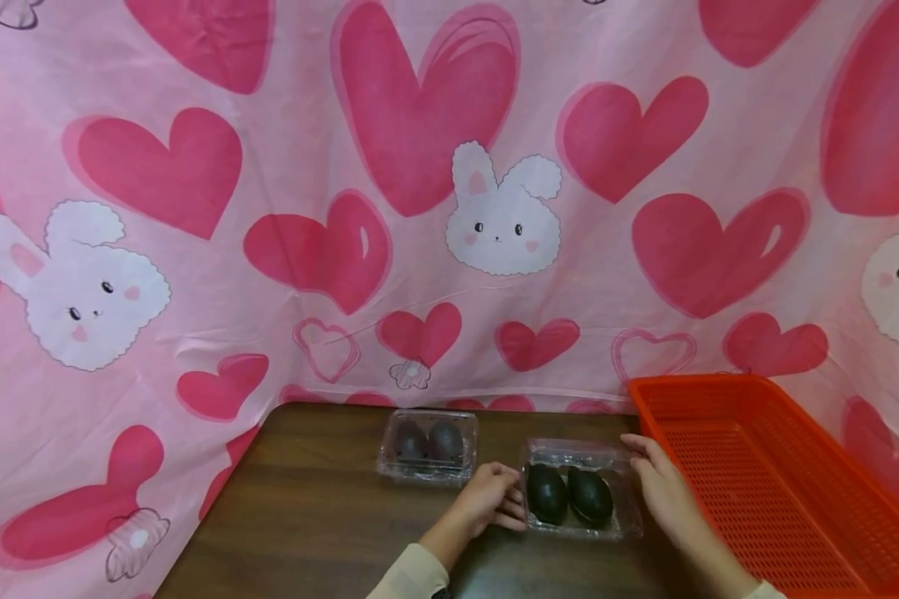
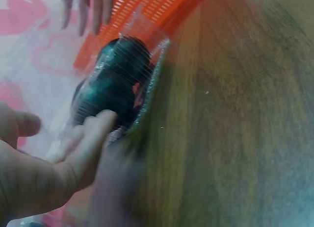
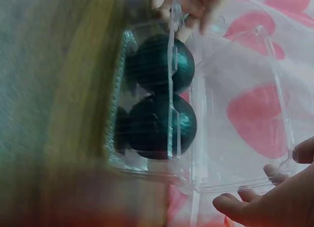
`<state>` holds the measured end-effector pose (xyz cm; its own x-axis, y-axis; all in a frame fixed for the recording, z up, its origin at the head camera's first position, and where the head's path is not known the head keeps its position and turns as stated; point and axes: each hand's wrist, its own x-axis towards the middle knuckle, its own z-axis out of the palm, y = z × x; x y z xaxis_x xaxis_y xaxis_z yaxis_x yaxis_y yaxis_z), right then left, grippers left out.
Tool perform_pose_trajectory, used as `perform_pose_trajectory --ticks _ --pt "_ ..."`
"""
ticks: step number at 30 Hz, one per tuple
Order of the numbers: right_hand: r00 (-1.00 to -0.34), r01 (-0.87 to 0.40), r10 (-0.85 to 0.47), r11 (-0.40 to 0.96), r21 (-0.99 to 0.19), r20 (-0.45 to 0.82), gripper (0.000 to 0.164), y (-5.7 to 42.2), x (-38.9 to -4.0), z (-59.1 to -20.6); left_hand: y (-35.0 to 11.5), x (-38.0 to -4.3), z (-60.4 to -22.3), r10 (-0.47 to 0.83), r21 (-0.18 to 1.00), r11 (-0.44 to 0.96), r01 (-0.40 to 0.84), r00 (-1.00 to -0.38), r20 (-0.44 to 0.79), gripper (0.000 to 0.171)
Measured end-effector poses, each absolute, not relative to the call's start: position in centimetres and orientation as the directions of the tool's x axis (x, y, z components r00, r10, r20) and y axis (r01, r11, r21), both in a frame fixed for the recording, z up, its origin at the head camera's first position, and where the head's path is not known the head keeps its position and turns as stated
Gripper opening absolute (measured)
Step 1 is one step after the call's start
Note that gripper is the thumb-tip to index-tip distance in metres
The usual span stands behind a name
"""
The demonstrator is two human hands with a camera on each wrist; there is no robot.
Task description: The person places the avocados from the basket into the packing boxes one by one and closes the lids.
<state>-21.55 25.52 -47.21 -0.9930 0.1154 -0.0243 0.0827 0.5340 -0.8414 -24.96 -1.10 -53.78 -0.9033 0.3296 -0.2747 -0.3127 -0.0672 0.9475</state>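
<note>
A clear plastic clamshell box [image 1: 623, 517] stands with its lid [image 3: 245, 114] raised. Two dark green avocados [image 1: 547, 492] lie side by side in it. My left hand [image 1: 490, 499] is at the box's left side, its loosely bent fingers [image 2: 93, 138] against or very near the plastic. On the other side my right hand [image 1: 663, 491] reaches to the right edge of the lid, fingers [image 3: 230, 207] spread by its corner; firm contact is hard to tell. Further left on the table sits a second clear box [image 1: 429, 478] holding two dark avocados.
A large orange plastic basket [image 1: 764, 474] with slotted sides stands at the right, close to my right hand. Brown wood-grain tabletop [image 1: 307, 516] lies under the boxes. A pink cloth [image 1: 419, 274] with hearts and rabbits hangs behind and at both sides.
</note>
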Motion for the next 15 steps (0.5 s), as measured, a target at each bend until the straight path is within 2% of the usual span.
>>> perform_pose_trajectory --ticks 4,6,8,12,15 --pt "-0.992 0.098 0.116 0.531 -0.842 -0.042 0.044 25.6 -20.8 -47.8 -1.3 -24.7 -52.9 0.362 0.942 -0.038 -0.333 -0.883 -0.298 0.061" --pt "-0.992 0.109 0.111 0.507 -0.855 -0.061 0.049 25.6 -20.5 -48.0 -1.3 -24.6 -52.5 0.368 0.94 -0.03 -0.339 -0.878 -0.305 0.067" --pt "-0.992 0.119 0.099 0.477 -0.871 -0.082 0.054 25.6 -20.3 -48.2 -1.1 -24.5 -52.0 0.368 0.939 -0.028 -0.343 -0.877 -0.309 0.065" --pt "-0.986 0.169 0.078 0.441 -0.882 -0.15 0.063 25.7 -19.9 -49.1 -0.9 -24.0 -51.4 0.366 0.939 -0.029 -0.344 -0.877 -0.31 0.046" --pt "-0.979 0.202 0.068 0.44 -0.875 -0.191 0.064 25.9 -19.6 -50.0 -0.9 -23.8 -51.4 0.378 0.938 -0.04 -0.345 -0.874 -0.305 0.046"
